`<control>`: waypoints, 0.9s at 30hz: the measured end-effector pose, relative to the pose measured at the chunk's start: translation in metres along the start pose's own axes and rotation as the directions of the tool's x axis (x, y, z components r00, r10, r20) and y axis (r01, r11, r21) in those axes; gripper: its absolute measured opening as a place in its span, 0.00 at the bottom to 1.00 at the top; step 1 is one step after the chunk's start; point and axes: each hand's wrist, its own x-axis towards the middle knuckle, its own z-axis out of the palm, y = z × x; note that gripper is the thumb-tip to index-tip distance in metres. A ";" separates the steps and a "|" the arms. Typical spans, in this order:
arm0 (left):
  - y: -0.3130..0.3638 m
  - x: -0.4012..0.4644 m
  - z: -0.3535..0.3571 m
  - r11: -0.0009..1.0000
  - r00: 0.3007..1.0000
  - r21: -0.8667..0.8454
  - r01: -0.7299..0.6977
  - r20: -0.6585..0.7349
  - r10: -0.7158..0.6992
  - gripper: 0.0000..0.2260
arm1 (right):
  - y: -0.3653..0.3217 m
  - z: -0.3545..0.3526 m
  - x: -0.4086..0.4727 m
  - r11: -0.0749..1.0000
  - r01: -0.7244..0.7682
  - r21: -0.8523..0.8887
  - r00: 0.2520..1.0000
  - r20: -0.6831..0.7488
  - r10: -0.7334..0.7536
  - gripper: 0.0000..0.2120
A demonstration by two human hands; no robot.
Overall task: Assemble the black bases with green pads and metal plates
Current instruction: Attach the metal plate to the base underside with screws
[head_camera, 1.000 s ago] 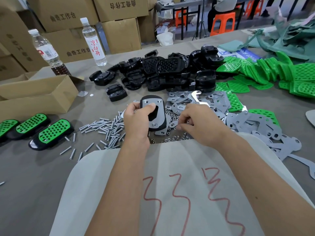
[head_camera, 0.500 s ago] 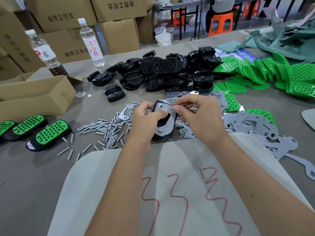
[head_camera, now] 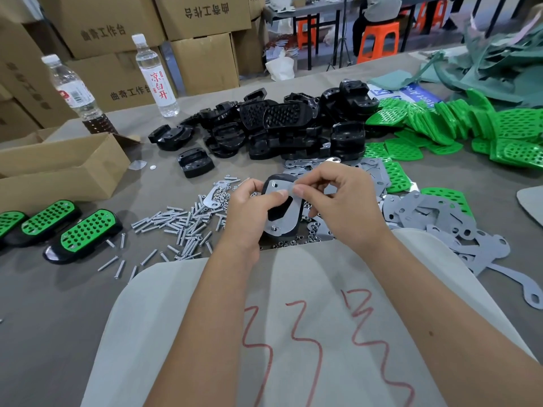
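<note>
**Plate seated on held base**

While the left hand (head_camera: 249, 212) grips the black base (head_camera: 283, 229) above the table (head_camera: 44, 304), its palm hides the base's left edge; right hand (head_camera: 343, 201) pinches the grey metal plate (head_camera: 289, 212), 2 screw ends poking through.

The grey cloth-covered counter (head_camera: 44, 304) carries a heap of black plastic bases (head_camera: 279, 127), bright green perforated pads (head_camera: 470, 127), flat grey metal plates (head_camera: 440, 218) and scattered silver screws (head_camera: 176, 227). Three assembled green-topped bases (head_camera: 85, 235) lie left, beside an open cardboard box (head_camera: 58, 168). Two clear plastic bottles (head_camera: 155, 77) stand behind; small nuts, seemingly, lie among the plates.
</note>
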 end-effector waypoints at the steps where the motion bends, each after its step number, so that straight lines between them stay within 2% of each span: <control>1: 0.000 0.000 -0.001 1.000 1.000 -0.005 0.003 0.005 -0.003 0.14 | 0.000 -0.002 0.001 1.000 -0.004 0.018 1.000 0.025 0.003 0.07; 9: 0.000 0.000 -0.003 0.999 0.998 -0.025 0.041 0.051 -0.040 0.10 | 0.002 -0.008 0.004 0.990 -0.055 0.133 0.992 0.117 0.040 0.07; 17: -0.003 0.001 -0.001 1.000 0.998 -0.001 0.000 0.061 0.000 0.06 | 0.002 -0.008 0.001 0.995 -0.046 0.086 0.997 0.058 0.041 0.04; 23: -0.002 0.001 -0.003 1.000 0.998 -0.001 0.003 0.064 -0.003 0.06 | 0.004 -0.013 0.005 0.996 -0.043 0.074 0.983 0.184 0.029 0.07; 27: -0.002 0.001 -0.003 1.000 0.998 -0.007 0.001 0.064 0.000 0.06 | 0.006 -0.011 0.004 0.994 -0.059 0.090 0.988 0.146 0.045 0.05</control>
